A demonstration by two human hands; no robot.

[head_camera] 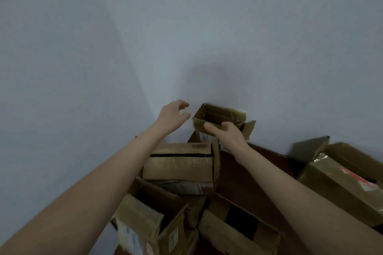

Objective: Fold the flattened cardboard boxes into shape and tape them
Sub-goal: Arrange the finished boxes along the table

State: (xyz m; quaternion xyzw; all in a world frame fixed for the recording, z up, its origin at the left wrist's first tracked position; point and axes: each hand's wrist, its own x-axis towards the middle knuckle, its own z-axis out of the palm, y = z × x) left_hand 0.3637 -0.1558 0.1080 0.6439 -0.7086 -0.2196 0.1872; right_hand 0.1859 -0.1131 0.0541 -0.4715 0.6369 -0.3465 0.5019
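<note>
A small open cardboard box (222, 115) with old tape on its rim is held up near the wall, above a pile of boxes. My right hand (224, 133) grips its near rim, thumb along the front edge. My left hand (173, 114) hovers just left of the box, fingers curled and apart, touching nothing. One loose flap (247, 128) hangs off the box's right side.
Several folded cardboard boxes crowd a dark brown surface (248, 176): one closed box (180, 163) under my hands, two open ones (149, 221) (238, 225) nearer me, a taped one (339, 182) at right. A pale wall corner (132, 68) stands close behind.
</note>
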